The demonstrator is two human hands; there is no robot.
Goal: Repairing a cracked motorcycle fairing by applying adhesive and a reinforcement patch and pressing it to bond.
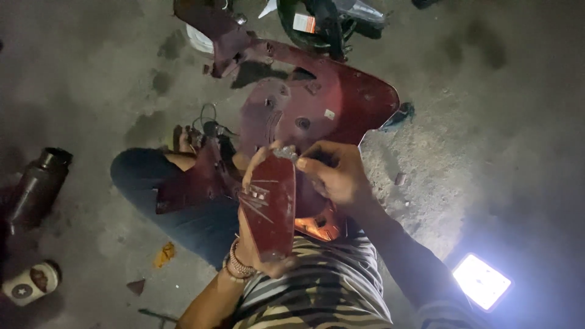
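Centre frame: narrow dark-red plastic scooter panel [269,204], gripped underneath by left hand [259,256], right hand [335,173] pinching its top edge. Probably light, stiff, brittle at tabs; best held by edges.

A dark cylinder [38,186], a round can [30,283] and a glowing lamp [481,281] lie on the concrete floor [91,79].

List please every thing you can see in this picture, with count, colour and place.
small red panel: 1, dark red, held upright at centre
large body panel: 1, dark red, on floor ahead
dark cylinder: 1, black, far left
round tin: 1, white, lower left
lamp: 1, bright white, lower right
orange scrap: 1, floor, lower left
left hand: grips the small panel's lower end, beaded bracelets on wrist
right hand: fingers pinch a small grey part at the panel's top
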